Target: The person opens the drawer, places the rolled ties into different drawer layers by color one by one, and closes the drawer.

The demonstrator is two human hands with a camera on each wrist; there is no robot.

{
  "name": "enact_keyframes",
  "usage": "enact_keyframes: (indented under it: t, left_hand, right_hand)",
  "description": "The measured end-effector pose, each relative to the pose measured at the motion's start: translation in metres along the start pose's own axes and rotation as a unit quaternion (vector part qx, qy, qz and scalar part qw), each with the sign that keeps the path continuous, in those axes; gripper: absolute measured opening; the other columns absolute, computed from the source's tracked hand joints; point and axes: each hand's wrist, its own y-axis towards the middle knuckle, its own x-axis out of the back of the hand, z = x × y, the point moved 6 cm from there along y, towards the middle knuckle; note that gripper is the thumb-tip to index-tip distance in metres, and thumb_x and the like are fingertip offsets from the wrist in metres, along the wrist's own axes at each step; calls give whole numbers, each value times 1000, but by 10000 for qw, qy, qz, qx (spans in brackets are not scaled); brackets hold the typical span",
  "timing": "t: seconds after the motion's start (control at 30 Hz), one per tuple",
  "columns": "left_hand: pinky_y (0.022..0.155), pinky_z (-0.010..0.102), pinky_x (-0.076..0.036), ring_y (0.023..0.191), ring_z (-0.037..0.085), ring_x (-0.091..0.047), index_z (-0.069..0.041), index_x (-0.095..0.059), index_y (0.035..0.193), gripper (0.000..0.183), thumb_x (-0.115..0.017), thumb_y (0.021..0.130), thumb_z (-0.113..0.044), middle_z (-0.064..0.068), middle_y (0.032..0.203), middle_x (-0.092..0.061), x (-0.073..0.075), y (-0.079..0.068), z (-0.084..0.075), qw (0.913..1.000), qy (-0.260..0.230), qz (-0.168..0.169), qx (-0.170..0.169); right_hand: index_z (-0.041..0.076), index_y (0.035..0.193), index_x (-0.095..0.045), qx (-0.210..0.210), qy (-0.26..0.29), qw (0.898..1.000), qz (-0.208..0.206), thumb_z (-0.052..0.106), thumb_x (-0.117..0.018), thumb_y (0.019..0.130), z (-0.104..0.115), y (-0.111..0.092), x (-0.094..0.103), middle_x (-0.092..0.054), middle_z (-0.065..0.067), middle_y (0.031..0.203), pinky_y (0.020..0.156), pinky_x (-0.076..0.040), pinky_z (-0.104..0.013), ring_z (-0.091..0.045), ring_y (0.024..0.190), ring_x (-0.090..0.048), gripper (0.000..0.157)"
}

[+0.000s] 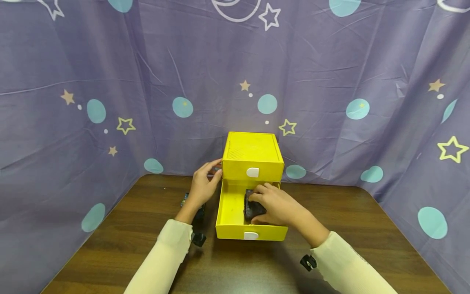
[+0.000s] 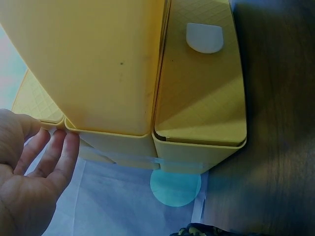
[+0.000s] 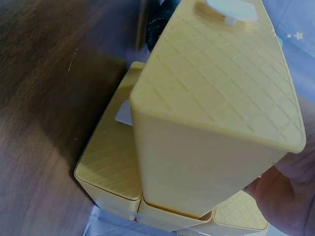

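A yellow drawer unit [image 1: 253, 147] with white handles stands on the table. One drawer [image 1: 230, 204] below the top one is pulled out. Inside it my right hand [image 1: 277, 204] grips a dark, roughly rectangular item [image 1: 251, 210], thumb at the near end and fingers curled over the top; its exact kind is unclear. In the right wrist view that hand [image 3: 290, 196] is partly behind the drawer's side, and the item is hidden. My left hand [image 1: 203, 183] rests its fingertips against the unit's left side, fingers extended, as the left wrist view shows of the hand [image 2: 32, 182].
A dark patterned item [image 1: 200, 214] lies on the wooden table [image 1: 147, 232], left of the unit and partly behind my left forearm. Below the open drawer is a closed one [image 2: 204, 88] with its own handle. A purple curtain [image 1: 312, 73] hangs behind the table.
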Motion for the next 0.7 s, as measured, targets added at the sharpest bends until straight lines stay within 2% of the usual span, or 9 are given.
enact_keyframes:
  t: [0.23,0.37,0.53,0.7]
  left_hand:
    - [84,43,-60,96,23,-69,-10,-62,141,38,-63,103,-12,10,117,-68,0,0,-1,10000,6,-13,-39]
    - [84,42,-60,96,23,-69,-10,-62,141,37,-63,103,-12,10,116,-68,1,-1,-1,10000,9,-13,-39]
    - [83,40,-60,96,22,-69,-10,-63,140,37,-63,103,-13,9,116,-68,0,-1,0,10000,13,-21,-22]
    - [83,43,-60,95,23,-69,-9,-62,141,37,-62,104,-14,10,115,-68,1,-1,0,10000,-23,-14,-31]
  right_hand:
    - [15,116,-74,14,21,10000,-87,55,-83,80,1,0,9,-64,1,105,84,-52,-38,-20,94,-58,54]
    - [14,117,-74,110,-123,9994,-305,51,-82,83,3,-1,16,-64,1,103,81,-50,-36,-20,91,-57,51]
    - [13,115,-74,298,-265,9943,-985,42,-81,89,10,-3,29,-64,0,99,75,-48,-35,-21,87,-56,40]
    - [11,113,-72,693,-426,9825,-1678,35,-80,90,25,-6,40,-65,-1,100,70,-46,-34,-21,84,-55,34]
